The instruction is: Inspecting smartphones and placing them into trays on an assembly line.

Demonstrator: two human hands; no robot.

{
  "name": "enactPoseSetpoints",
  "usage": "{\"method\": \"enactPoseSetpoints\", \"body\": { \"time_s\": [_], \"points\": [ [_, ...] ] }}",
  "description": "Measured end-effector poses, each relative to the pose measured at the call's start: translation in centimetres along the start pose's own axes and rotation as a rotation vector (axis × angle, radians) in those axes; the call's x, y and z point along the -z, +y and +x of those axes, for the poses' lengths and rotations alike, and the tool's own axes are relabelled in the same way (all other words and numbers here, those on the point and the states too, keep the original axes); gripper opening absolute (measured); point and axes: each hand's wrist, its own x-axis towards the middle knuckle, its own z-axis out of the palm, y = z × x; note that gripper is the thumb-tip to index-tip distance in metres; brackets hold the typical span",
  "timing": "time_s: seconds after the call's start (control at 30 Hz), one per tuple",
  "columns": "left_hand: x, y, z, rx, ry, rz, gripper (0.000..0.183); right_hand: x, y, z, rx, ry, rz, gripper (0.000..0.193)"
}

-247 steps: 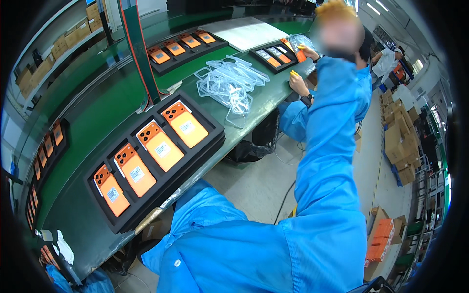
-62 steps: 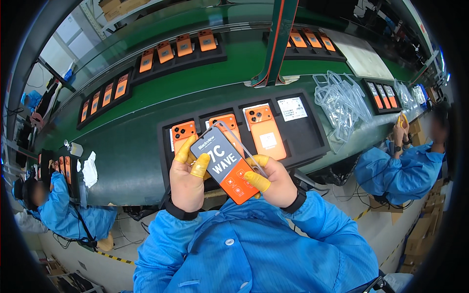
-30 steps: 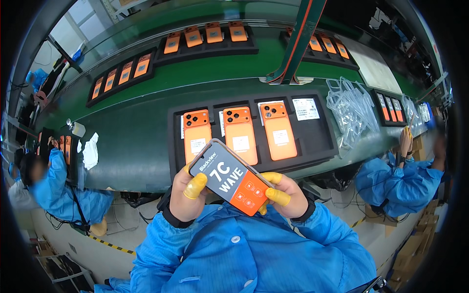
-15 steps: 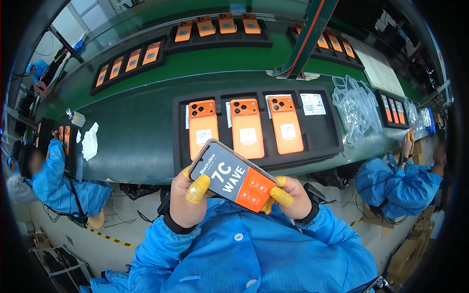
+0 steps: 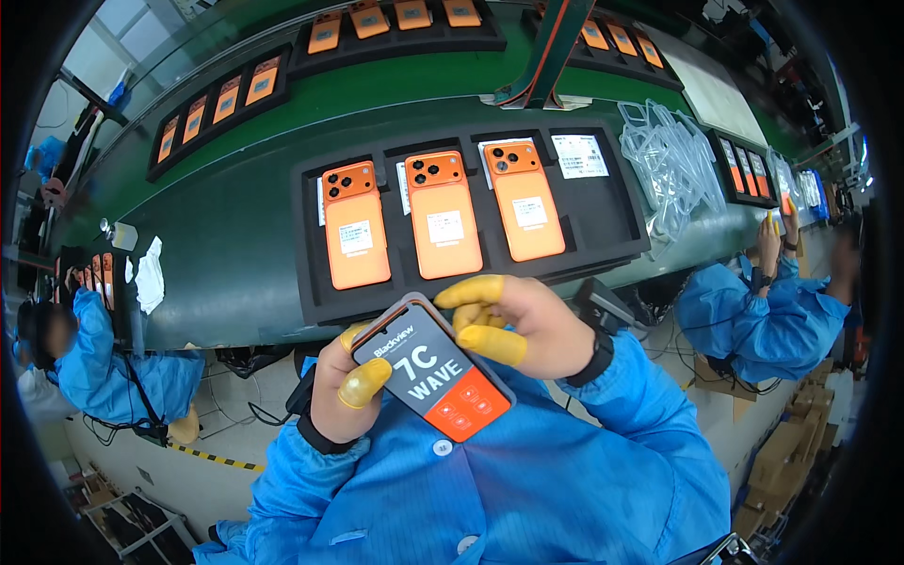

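Observation:
A smartphone (image 5: pixel 433 377) with a grey and orange front lies tilted before my chest, screen up. My left hand (image 5: pixel 350 386) is closed round its left side, thumb on the front edge. At the phone's upper right edge is my right hand (image 5: pixel 527 325), its thumb and forefinger apart and bent beside the corner. Yellow covers sit on the fingertips of both hands. Beyond them a black foam tray (image 5: pixel 603 240) holds three orange phones, the left one (image 5: pixel 358 259), the middle one (image 5: pixel 447 250) and the right one (image 5: pixel 529 235), camera side up. A white label sheet (image 5: pixel 579 155) lies in its right slot.
Clear plastic pieces (image 5: pixel 669 169) are heaped right of the tray. Another black tray (image 5: pixel 744 169) with phones stands beyond. More phone trays (image 5: pixel 400 58) line the green bench behind a green post (image 5: pixel 551 56). Co-workers in blue sit left (image 5: pixel 122 363) and right (image 5: pixel 739 325). White tissue (image 5: pixel 149 278) lies left.
My right hand has let go of the phone's lower right side and moved up to its upper right edge. The phone is lower, still in my left hand. The view has shifted.

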Motion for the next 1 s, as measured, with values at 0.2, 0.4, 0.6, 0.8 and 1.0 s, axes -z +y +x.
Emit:
{"method": "enactPoseSetpoints", "body": {
  "time_s": [0.2,0.4,0.6,0.8,1.0],
  "points": [
    [-0.5,0.7,0.3,0.009,-0.052,0.075,0.041,-2.0,0.5,2.0,-0.074,0.041,0.286,0.028],
    [0.1,1.3,0.2,0.05,-0.095,0.112,0.041,-2.7,0.1,2.4,-0.028,0.087,0.298,0.022],
    [-0.2,1.3,0.2,0.053,-0.092,0.125,0.043,-2.8,0.1,2.6,-0.027,0.158,0.226,0.016],
    [0.8,0.9,0.9,0.083,-0.168,0.029,0.039,-3.1,0.6,2.9,-0.026,0.253,0.301,0.016],
    [0.3,-0.5,0.3,0.029,-0.099,0.104,0.034,-3.0,0.6,3.8,-0.039,0.232,0.345,0.023]
  ]
}}
